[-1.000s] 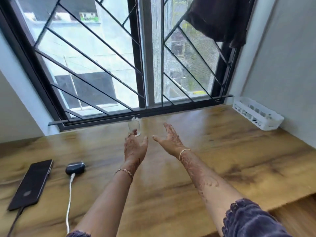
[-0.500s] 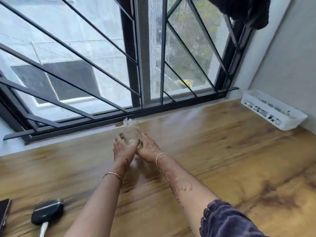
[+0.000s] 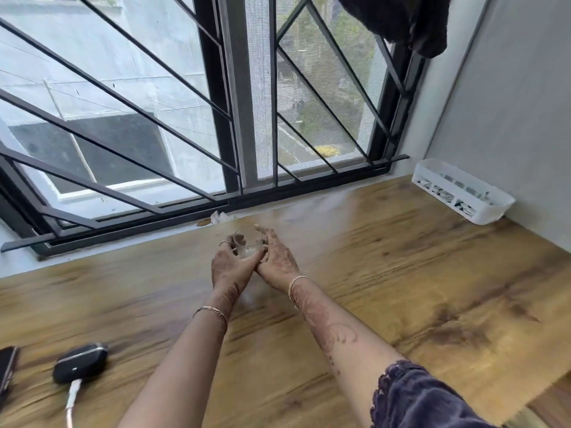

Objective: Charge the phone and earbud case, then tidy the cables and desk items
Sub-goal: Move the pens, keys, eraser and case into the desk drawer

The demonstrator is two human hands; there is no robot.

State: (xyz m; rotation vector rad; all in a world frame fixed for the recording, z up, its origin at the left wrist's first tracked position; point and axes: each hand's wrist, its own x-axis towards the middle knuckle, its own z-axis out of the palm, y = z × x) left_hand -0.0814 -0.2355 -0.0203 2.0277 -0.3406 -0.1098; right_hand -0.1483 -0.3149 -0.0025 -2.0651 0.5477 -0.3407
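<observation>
A small clear glass (image 3: 247,246) is being cupped at the centre of the frame, just below the window sill. The left hand (image 3: 230,268) is being curled round its left side and the right hand (image 3: 278,257) round its right, so it is being grasped from both sides. Whether it is being lifted or is resting on the desk (image 3: 401,288) cannot be told.

The smooth wall is being held mostly by fingertips, so a slip is being risked if the grasp is loosened mid-carry. Something pale is being seen in the bottom of the glass, and it could be tipped out if the glass is tilted.

At the lower left, the earbud case (image 3: 81,362) is being fed by a white cable (image 3: 71,400), with the phone (image 3: 6,366) being cut off by the left edge. The left forearm is being held near them, and a wide sweep could drag the cable and unplug the case.

The white basket (image 3: 457,200) at the right is well apart from the glass. A crumpled scrap (image 3: 220,217) at the sill could be overlooked.
</observation>
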